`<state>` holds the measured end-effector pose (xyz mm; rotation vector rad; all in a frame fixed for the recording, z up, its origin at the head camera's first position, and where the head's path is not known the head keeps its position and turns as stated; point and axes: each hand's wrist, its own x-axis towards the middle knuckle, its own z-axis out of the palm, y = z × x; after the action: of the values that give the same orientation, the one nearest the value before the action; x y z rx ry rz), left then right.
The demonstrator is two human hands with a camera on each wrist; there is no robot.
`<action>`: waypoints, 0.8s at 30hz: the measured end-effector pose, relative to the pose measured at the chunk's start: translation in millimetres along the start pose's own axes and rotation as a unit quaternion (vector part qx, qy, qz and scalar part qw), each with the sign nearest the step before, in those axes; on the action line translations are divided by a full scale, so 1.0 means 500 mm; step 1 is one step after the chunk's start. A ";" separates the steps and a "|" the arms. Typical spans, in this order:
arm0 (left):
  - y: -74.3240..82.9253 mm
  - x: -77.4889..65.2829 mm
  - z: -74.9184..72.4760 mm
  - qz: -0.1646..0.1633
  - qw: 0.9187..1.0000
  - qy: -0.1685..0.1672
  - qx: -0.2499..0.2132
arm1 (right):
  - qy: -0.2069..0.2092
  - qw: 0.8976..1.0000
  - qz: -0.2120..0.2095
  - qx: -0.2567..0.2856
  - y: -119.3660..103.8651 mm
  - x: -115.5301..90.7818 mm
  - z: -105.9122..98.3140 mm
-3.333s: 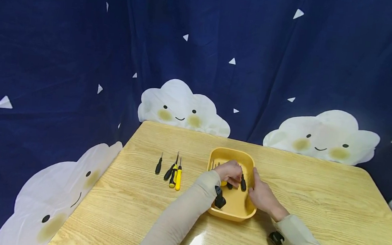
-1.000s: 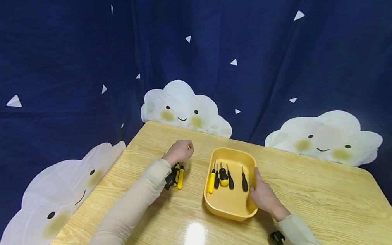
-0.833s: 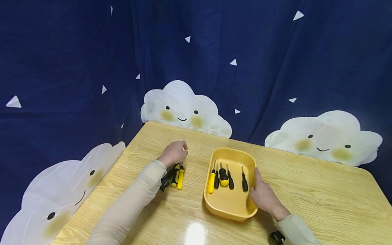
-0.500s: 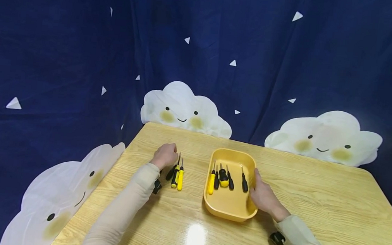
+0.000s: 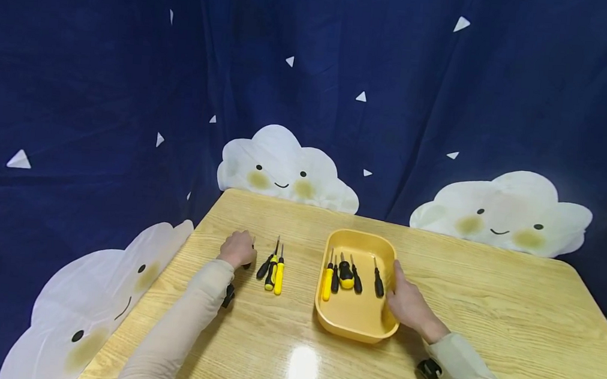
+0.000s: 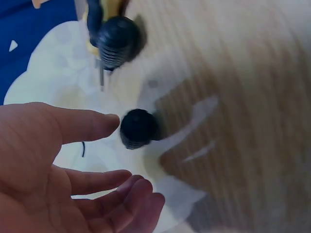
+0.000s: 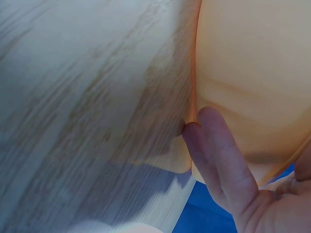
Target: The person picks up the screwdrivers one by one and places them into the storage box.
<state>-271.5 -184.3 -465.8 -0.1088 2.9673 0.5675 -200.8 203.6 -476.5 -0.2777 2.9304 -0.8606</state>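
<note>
My left hand [image 5: 237,249] is over a small black-handled screwdriver [image 5: 247,265] at the table's left. In the left wrist view, the thumb and loosely bent fingers stand apart around that screwdriver's ribbed handle end, the thumb tip right beside it. To its right lie a second black screwdriver [image 5: 264,267], a yellow-and-black one [image 5: 271,276] and a yellow one [image 5: 279,279]. My right hand [image 5: 409,304] holds the right wall of a yellow plastic tray [image 5: 356,326], fingers [image 7: 221,145] along the outside and thumb over the rim. Several screwdrivers lie side by side in the tray, including a stubby one [image 5: 347,276].
The wooden table [image 5: 487,314] ends at the back against a dark blue curtain [image 5: 313,82] printed with white clouds. A bright light reflection [image 5: 301,370] shows on the table in front of the tray.
My left hand has left the tray, passed above the loose screwdrivers and moved left and down to the leftmost black one. My right hand stays at the tray.
</note>
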 end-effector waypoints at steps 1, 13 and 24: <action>-0.003 0.000 0.001 -0.002 1.000 -0.003 0.001 | 0.002 1.000 -0.003 -0.002 -0.001 -0.001 -0.001; -0.003 0.006 0.014 0.003 1.000 -0.019 0.016 | -0.001 1.000 -0.004 0.003 -0.002 0.000 -0.001; 0.001 0.014 0.025 0.016 0.999 -0.008 0.031 | 0.002 1.000 -0.004 -0.002 0.003 0.002 0.000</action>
<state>-277.0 -179.5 -478.0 -0.0511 2.9733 0.4763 -201.7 204.7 -477.2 -0.2889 2.9370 -0.8580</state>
